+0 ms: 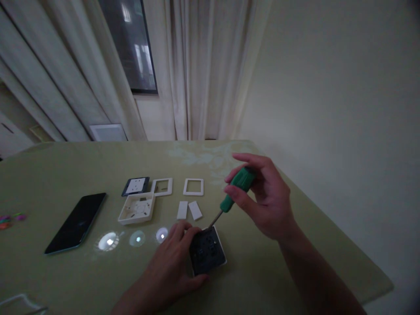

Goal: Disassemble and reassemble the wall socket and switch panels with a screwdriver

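Observation:
My right hand (265,192) grips a screwdriver (241,180) by its green handle, with the index finger stretched out beyond it. The shaft slants down to the left, and its tip meets the far edge of a wall switch (207,250), a dark square body with a white rim. Around the switch's left side my left hand (179,258) is closed, fingers at the far edge and thumb at the near one, steadying it on the table. Behind it lie two white rocker plates (182,210) and a square white frame (193,187).
A white back box (137,208) stands left of centre, with a socket (135,186) and another white frame (163,187) behind it. Farther left lies a black phone (77,223). Small coloured bits (12,220) sit at the far left. The table's right edge (331,223) runs beside a wall.

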Demonstrator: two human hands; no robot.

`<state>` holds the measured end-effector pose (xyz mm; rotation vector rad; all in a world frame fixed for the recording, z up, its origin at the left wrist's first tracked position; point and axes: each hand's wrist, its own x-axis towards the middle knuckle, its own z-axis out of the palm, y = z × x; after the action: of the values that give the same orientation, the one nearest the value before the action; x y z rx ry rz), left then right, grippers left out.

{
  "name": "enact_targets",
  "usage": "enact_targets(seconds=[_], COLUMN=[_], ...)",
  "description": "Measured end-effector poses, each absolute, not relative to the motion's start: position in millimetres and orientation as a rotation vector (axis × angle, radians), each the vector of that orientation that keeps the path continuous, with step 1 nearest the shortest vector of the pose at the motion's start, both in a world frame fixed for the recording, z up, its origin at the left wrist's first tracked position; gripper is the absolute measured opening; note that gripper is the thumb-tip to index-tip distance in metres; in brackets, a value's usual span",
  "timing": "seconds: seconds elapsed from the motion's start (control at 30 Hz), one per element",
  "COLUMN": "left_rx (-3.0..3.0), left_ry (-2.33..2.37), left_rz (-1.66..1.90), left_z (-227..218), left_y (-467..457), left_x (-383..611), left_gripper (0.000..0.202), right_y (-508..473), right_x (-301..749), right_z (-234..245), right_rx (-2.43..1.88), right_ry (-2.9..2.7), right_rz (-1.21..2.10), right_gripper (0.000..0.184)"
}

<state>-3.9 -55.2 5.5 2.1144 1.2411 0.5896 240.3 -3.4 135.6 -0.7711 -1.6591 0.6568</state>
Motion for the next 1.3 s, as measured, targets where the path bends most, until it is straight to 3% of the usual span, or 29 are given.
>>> enact_targets(seconds=[0.13,0.27,0.47,0.6,0.77,1.1,1.17,1.3], left_rx=[2.018,1.936,1.942,1.881,1.784,1.898,1.933,1.996], left_ry=[1.178,1.243,1.297,1.345,1.297,1.240,1.233,1.238], left_rz=[0.578,0.590,0.654,0.817,0.968,1.096,1.122,1.162], left_z=[6,-1,-7,-13,-22,-5,-1,-2], left_y=[-54,-55,-58,-58,-57,-55,-54,-52], left_x=[-1,0,3,5,0,-3,-2,-3], left_gripper=[0.068,0.074,0.070,0.066,0.076,0.078,0.079,0.080], right_y=[19,36,43,39,28,9,2,-13], right_x=[261,282,292,285,274,256,254,243], right_z=[97,39,-3,-8,-9,3,14,24], right_rx=[-0.935,-1.230,-1.409,-1.479,-1.524,-1.519,-1.413,-1.155], right_ry=[-1.398,-1.050,-1.169,-1.380,-1.669,-1.845,-1.763,-1.595], right_rz=[0.842,0.989,1.134,1.107,0.907,0.644,0.742,1.384], right_gripper=[0.053,0.066,0.057,0.049,0.036,0.031,0.034,0.060])
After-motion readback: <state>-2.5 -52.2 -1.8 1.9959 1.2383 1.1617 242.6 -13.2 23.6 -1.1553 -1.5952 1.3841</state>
